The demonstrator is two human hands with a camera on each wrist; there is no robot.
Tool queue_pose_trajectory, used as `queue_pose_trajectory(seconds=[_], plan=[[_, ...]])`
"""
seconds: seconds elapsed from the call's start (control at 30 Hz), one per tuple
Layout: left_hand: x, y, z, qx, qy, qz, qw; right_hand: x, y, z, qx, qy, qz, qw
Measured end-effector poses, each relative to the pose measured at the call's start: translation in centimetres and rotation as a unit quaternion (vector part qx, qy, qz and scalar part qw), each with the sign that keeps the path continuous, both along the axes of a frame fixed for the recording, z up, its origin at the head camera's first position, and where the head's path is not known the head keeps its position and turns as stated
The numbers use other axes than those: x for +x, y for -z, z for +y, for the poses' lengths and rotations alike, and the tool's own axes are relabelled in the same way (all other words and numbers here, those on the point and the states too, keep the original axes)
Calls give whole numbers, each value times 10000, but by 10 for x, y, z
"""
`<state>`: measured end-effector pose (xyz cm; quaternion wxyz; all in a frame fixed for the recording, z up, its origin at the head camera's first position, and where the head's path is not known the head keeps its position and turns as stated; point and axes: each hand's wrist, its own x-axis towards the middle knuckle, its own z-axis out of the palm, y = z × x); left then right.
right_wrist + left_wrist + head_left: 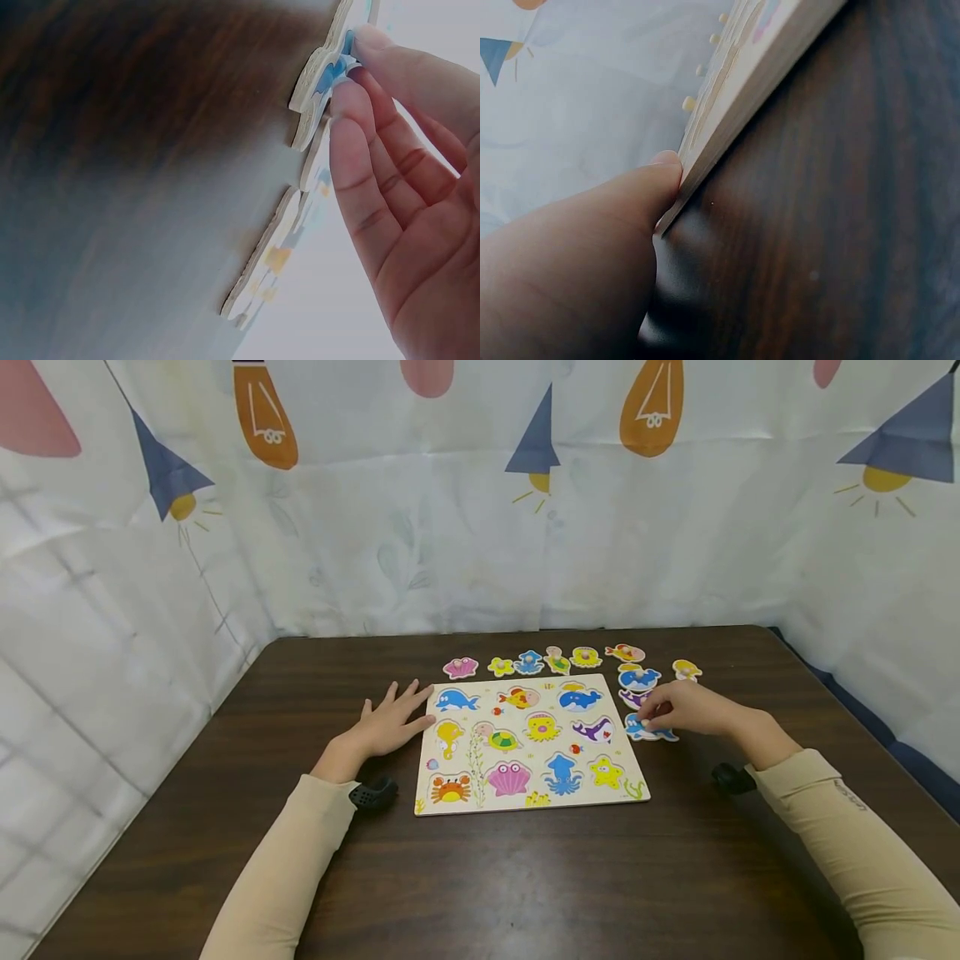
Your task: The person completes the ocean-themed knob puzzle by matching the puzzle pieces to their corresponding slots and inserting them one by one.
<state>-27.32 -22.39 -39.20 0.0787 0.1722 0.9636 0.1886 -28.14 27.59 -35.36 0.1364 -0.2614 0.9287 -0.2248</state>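
A wooden peg puzzle board (491, 811) printed with sea animals lies flat on the table. My left hand (386, 723) rests beside its left side, fingers spread, the thumb (664, 176) touching the board's edge. Off the board's right side, my right hand (693, 708) pinches the knob of a blue dolphin puzzle piece (660, 734) between thumb and fingertips. Up close, the right wrist view has the fingertips (352, 97) right at the blue surface of that piece (328, 77). Just behind it are a purple piece (630, 697) and a blue whale piece (640, 679).
Along the board's far edge stand a pink shell piece (460, 668), a yellow starfish piece (501, 667), a blue squid piece (528, 663), a turtle piece (557, 662), a yellow octopus piece (586, 657) and a fish piece (625, 652). A yellow piece (686, 671) lies farther right. Curtains (450, 543) hang behind the table (480, 893).
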Motion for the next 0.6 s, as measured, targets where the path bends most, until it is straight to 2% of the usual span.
queue_pose_trajectory(seconds=[0.3, 0.6], plan=[[-2, -1, 0, -44, -7, -32, 10000, 0, -3, 0, 139, -96, 111, 9998], [0, 0, 0, -12, -23, -81, 10000, 0, -8, 2, 177, -129, 20, 9998]])
